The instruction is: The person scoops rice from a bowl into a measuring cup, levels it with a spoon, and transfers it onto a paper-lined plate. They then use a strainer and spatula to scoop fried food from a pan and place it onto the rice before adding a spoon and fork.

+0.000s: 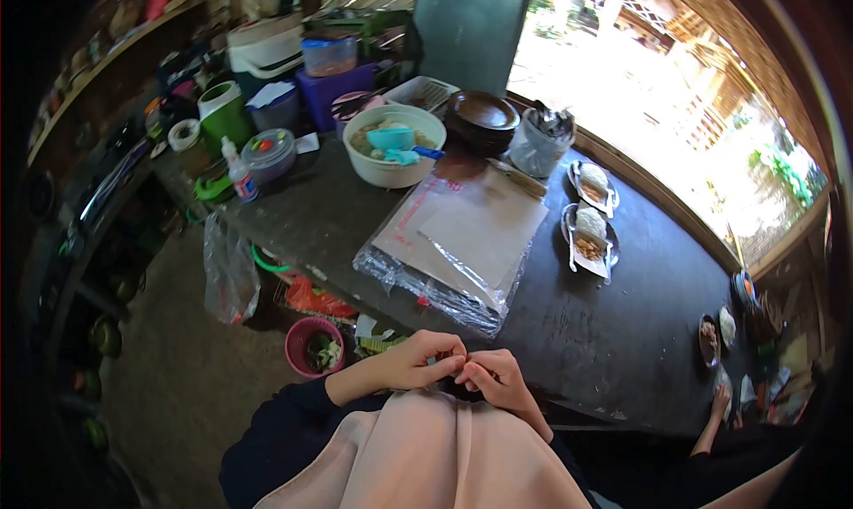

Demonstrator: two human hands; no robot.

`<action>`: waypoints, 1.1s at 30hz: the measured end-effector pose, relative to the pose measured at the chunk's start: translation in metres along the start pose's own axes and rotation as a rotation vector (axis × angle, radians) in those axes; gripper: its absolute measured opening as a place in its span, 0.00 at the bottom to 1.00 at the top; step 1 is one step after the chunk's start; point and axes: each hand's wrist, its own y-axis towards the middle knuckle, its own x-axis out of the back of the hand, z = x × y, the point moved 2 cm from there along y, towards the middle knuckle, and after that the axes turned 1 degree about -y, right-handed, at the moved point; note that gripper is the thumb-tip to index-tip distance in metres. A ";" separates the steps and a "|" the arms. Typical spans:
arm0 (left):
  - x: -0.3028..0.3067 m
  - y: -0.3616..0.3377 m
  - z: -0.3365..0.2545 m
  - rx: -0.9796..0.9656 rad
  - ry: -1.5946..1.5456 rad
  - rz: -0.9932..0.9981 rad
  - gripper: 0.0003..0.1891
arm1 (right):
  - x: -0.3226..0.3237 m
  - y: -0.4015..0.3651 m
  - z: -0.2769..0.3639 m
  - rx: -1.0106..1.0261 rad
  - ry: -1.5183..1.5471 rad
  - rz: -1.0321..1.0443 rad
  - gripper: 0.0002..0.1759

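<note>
My left hand [425,360] and my right hand [498,380] meet in front of my body at the table's near edge. Fingers of both are curled in and nearly touch; anything pinched between them is too small to make out. Just beyond them lies a stack of brown paper sheets [484,220] in clear plastic wrapping [453,309]. Two paper-lined plates with rice and other food, a nearer one [588,242] and a farther one [593,187], stand right of the stack. A white basin [382,173] with a turquoise scoop [391,137] sits behind it.
Dark plates [482,118] and a cutlery container [538,149] stand at the back of the dark table [657,331]. A squeeze bottle [238,170] and tubs are at left. A pink bin [298,353] is below. Another person's hand [721,401] is at far right.
</note>
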 end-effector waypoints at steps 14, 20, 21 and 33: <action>-0.015 -0.150 -0.021 0.131 -0.172 -0.291 0.18 | -0.118 0.014 -0.004 -0.023 0.157 0.564 0.11; 0.025 -0.257 -0.051 0.114 -0.122 -0.609 0.18 | -0.229 0.063 0.019 0.005 0.185 0.755 0.10; 0.033 -0.280 -0.055 0.112 -0.105 -0.650 0.18 | -0.252 0.074 0.024 0.020 0.187 0.796 0.10; 0.125 -0.541 -0.110 0.218 -0.171 -1.065 0.11 | -0.547 0.161 0.081 0.202 0.190 1.216 0.11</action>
